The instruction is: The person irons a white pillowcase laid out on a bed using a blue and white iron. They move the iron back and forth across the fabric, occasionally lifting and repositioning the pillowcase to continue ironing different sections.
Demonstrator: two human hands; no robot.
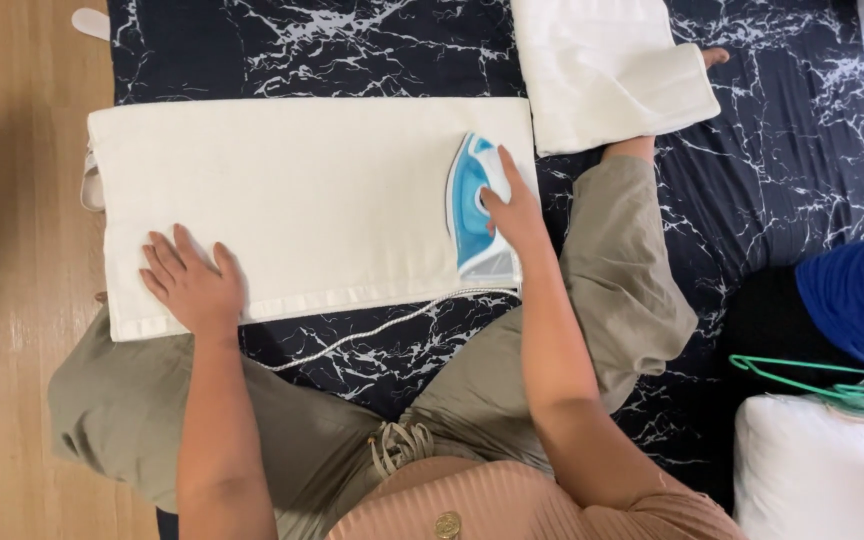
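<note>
Head view: right hand [514, 212] gripping iron [477, 205].

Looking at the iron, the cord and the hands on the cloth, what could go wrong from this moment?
1. The iron, gripped by the right hand, sits at the edge of the cream cloth; it might slip onto the dark marbled mat.
2. The white cord lies across the mat near the person's legs and could snag.
3. The left hand lies flat on the cloth, in the iron's possible path.
</note>
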